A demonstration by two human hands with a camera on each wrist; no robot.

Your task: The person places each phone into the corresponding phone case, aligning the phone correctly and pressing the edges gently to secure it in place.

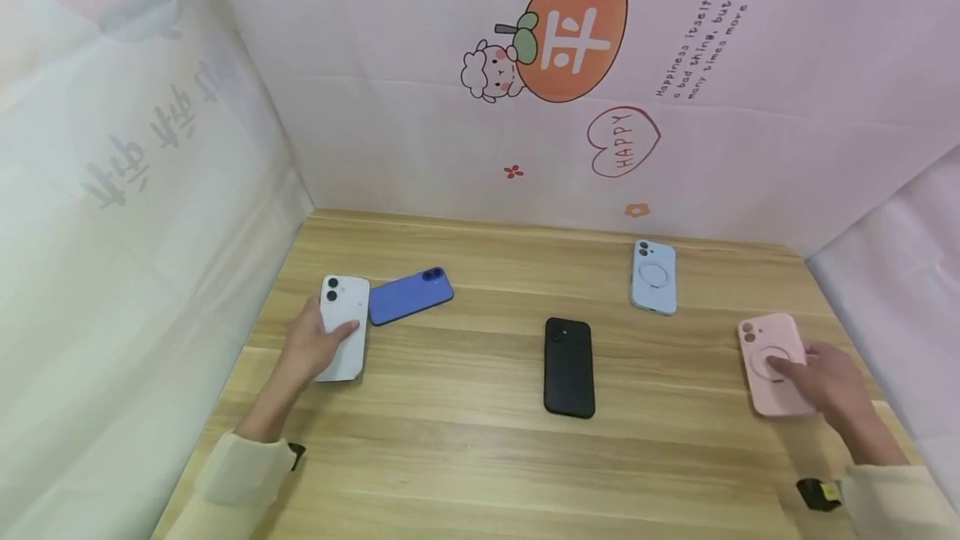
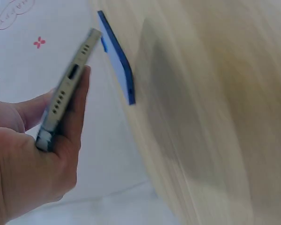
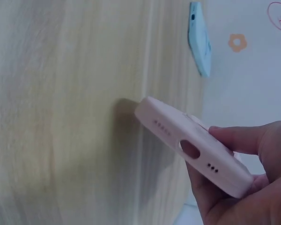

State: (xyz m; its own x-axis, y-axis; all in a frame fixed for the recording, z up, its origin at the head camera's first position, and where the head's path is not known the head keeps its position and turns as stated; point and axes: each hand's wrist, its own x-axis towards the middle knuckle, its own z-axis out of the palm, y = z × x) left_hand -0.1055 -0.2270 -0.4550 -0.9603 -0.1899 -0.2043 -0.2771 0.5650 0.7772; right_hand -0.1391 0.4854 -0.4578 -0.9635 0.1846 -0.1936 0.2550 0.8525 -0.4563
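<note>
Both hands are busy on the wooden desk point(image 1: 465, 457), seen from my head. My left hand point(image 1: 311, 348) grips a white phone point(image 1: 343, 325), thumb curled over its glossy back beneath the two round lenses. Just beside it, corner nearly touching, a blue phone point(image 1: 410, 295) lies flat at a slant. My right hand point(image 1: 821, 377) holds a pink case point(image 1: 772, 361), matte and soft-looking with rounded corners, fingertips on the raised ring on its back. Between my hands lies a black case point(image 1: 569, 366), a dull rounded slab. Farther back sits a pale blue case point(image 1: 654, 275) with the same ring shape. Pale printed cloth hangs around the desk.

From my left wrist, the white phone point(image 2: 68, 89) shows its thin metal edge with a port and speaker holes, pinched between thumb and fingers point(image 2: 77, 112) and lifted off the grain. The blue phone point(image 2: 117, 58) lies flat behind it.

From my right wrist, the pink case point(image 3: 194, 145) tilts up off the desk, its thick bottom edge cut with an oval opening and small holes, my fingers point(image 3: 239, 138) curled round it. The pale blue case point(image 3: 200, 37) rests beyond, well apart.
</note>
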